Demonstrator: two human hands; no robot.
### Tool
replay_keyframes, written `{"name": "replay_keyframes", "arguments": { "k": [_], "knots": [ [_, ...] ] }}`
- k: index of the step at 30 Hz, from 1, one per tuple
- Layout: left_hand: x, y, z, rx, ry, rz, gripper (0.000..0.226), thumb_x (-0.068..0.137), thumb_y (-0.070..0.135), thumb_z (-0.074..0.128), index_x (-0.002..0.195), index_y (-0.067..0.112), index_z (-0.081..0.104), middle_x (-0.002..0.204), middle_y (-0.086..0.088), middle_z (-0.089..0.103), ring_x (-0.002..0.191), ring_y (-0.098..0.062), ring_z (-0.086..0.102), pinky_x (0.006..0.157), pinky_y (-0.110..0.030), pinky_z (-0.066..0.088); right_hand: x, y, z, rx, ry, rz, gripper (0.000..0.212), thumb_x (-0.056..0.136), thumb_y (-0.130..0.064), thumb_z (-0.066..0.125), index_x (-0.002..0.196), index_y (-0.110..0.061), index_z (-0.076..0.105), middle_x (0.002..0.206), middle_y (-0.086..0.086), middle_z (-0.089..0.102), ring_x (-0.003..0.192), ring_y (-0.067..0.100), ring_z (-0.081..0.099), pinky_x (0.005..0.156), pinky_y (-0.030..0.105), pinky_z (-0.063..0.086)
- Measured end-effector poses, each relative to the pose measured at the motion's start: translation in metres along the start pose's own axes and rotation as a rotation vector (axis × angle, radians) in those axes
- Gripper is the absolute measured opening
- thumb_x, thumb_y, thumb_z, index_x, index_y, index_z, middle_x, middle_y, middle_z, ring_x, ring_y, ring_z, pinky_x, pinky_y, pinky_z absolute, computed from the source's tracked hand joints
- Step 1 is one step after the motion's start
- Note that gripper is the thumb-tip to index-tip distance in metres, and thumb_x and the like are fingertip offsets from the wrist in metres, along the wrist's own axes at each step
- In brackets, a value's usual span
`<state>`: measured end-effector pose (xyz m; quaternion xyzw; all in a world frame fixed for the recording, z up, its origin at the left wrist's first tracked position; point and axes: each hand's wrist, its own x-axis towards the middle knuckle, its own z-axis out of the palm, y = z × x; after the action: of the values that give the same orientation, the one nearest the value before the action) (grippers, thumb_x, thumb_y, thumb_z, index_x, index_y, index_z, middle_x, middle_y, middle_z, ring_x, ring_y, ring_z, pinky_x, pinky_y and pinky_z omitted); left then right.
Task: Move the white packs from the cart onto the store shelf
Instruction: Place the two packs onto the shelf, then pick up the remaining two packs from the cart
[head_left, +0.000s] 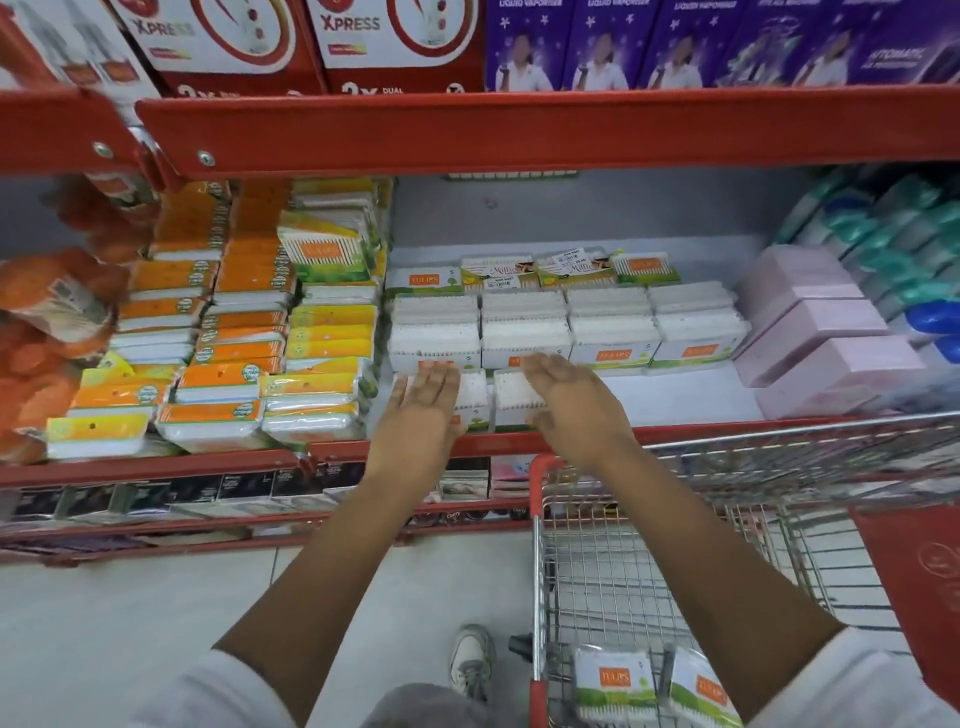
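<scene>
Fingers (434, 371) of the left hand (423, 405) lie flat and together on a white pack (475, 397) at the shelf (675, 400) front; the right hand (563, 395), likewise flat, covers a neighbouring pack (511, 392). Two orange-labelled packs (615, 686) sit in the cart (540, 519) below.

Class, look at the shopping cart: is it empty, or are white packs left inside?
Not empty. Two white packs lie in the cart near its handle end. Both hands are at the shelf.
</scene>
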<state>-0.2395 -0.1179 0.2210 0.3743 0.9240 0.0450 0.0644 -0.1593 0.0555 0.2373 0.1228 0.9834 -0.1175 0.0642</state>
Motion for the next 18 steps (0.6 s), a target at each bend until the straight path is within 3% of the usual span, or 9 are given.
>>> {"name": "replay_keyframes", "arguments": {
  "k": [2, 5, 8, 13, 15, 18],
  "knots": [
    [-0.009, 0.016, 0.015, -0.021, 0.06, 0.021, 0.069, 0.098, 0.039, 0.04, 0.15, 0.007, 0.008, 0.159, -0.01, 0.009, 0.147, -0.024, 0.003, 0.118, -0.039, -0.001, -0.014, 0.003, 0.01, 0.054, 0.099, 0.004, 0.066, 0.099, -0.027, 0.046, 0.154, -0.016, 0.012, 0.162, 0.004, 0.012, 0.15, 0.02, 0.01, 0.122, 0.034, 0.006],
    [-0.027, 0.051, 0.043, -0.07, 0.182, 0.089, 0.072, 0.096, 0.048, 0.037, 0.149, 0.005, 0.012, 0.158, -0.012, 0.011, 0.146, -0.025, 0.005, 0.12, -0.042, 0.003, -0.049, 0.016, 0.035, 0.104, 0.22, 0.039, 0.066, 0.1, -0.037, 0.038, 0.154, -0.014, 0.008, 0.162, 0.006, 0.008, 0.15, 0.021, 0.006, 0.12, 0.034, 0.003],
    [-0.044, 0.097, 0.075, -0.085, 0.112, 0.152, 0.074, 0.095, 0.055, 0.022, 0.15, 0.009, 0.006, 0.159, -0.007, 0.001, 0.146, -0.023, -0.004, 0.118, -0.041, 0.0, -0.096, 0.046, 0.072, 0.098, 0.204, 0.117, 0.068, 0.097, -0.044, 0.03, 0.153, -0.01, 0.013, 0.161, 0.009, 0.01, 0.15, 0.022, 0.009, 0.122, 0.036, 0.009],
    [-0.067, 0.161, 0.137, -0.018, -0.16, 0.299, 0.078, 0.092, 0.052, 0.041, 0.15, 0.006, 0.017, 0.157, -0.008, 0.005, 0.146, -0.023, 0.007, 0.12, -0.041, 0.0, -0.162, 0.105, 0.136, 0.147, -0.082, 0.301, 0.073, 0.096, -0.049, 0.029, 0.154, -0.009, 0.008, 0.162, 0.01, 0.005, 0.15, 0.023, 0.004, 0.123, 0.037, 0.009],
    [-0.074, 0.181, 0.165, -0.001, -0.335, 0.317, 0.081, 0.093, 0.053, 0.037, 0.151, 0.005, 0.005, 0.156, -0.007, -0.011, 0.147, -0.023, -0.004, 0.117, -0.037, -0.009, -0.183, 0.127, 0.155, 0.186, -0.246, 0.363, 0.074, 0.099, -0.042, 0.04, 0.154, -0.011, 0.002, 0.162, 0.009, -0.001, 0.151, 0.024, 0.001, 0.124, 0.037, 0.01],
    [-0.08, 0.198, 0.203, 0.02, -0.61, 0.279, 0.085, 0.095, 0.052, 0.038, 0.149, 0.006, -0.009, 0.159, -0.008, -0.015, 0.146, -0.021, -0.014, 0.117, -0.035, -0.01, -0.201, 0.154, 0.176, 0.239, -0.492, 0.46, 0.081, 0.097, -0.036, 0.049, 0.154, -0.015, -0.004, 0.163, 0.006, -0.007, 0.151, 0.021, 0.0, 0.122, 0.036, 0.011]
  ]
}}
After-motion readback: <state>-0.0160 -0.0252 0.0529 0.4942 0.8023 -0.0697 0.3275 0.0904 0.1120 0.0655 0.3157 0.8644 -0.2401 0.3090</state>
